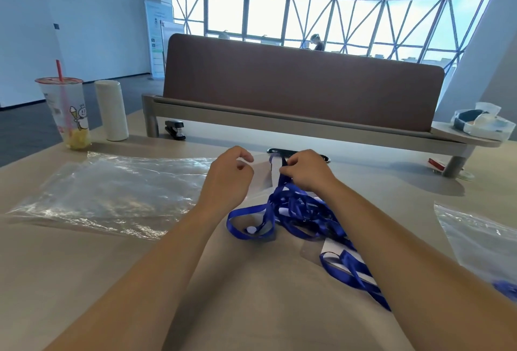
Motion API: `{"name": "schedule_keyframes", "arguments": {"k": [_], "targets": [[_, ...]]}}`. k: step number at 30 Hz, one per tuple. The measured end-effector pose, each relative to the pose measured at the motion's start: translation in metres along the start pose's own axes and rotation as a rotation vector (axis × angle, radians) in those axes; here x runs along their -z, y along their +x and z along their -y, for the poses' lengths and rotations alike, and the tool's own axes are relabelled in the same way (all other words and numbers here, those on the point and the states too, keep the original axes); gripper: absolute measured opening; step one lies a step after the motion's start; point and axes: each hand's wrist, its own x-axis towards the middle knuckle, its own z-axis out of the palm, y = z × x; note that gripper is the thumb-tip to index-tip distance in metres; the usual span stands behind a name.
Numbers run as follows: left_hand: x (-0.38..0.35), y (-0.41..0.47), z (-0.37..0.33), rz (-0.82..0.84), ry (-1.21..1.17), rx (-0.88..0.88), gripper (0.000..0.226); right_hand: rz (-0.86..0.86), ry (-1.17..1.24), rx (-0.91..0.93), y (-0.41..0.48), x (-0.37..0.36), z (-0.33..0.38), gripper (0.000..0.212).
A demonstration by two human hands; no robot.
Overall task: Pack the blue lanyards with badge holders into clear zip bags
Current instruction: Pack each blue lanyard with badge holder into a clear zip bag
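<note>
A tangle of blue lanyards lies on the table in front of me, with clear badge holders under and among the straps. My right hand pinches a blue strap near its dark clip at the top of the tangle. A clear badge holder stands between both hands; my left hand is closed on its left edge. A large clear zip bag lies flat on the left. A second zip bag lies at the right edge, with something blue inside its lower part.
A drink cup with a red straw and a white cylinder stand at the far left. A black stapler lies by the brown desk divider. A white container sits on the right shelf. A cable port lies just behind my hands.
</note>
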Motion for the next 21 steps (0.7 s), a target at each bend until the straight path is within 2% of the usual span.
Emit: {"name": "schedule_keyframes", "arguments": {"k": [4,7,12,15,21], "targets": [[0.004,-0.003,-0.007,0.005,-0.058,0.051,0.017,-0.138,-0.008,0.013,0.003,0.020,0.004,0.022],[0.012,0.001,-0.012,0.039,-0.078,0.024,0.015,-0.217,0.064,0.032,0.003,0.046,0.009,0.021],[0.021,0.007,-0.018,0.002,-0.115,0.051,0.015,-0.352,0.177,0.142,0.003,0.089,0.016,0.019],[0.019,0.006,-0.024,0.039,-0.146,0.076,0.019,-0.419,0.182,0.201,0.001,0.107,0.026,0.019],[0.016,0.010,-0.043,0.040,-0.120,0.043,0.023,-0.421,0.220,0.267,-0.006,0.125,0.042,0.017]]}}
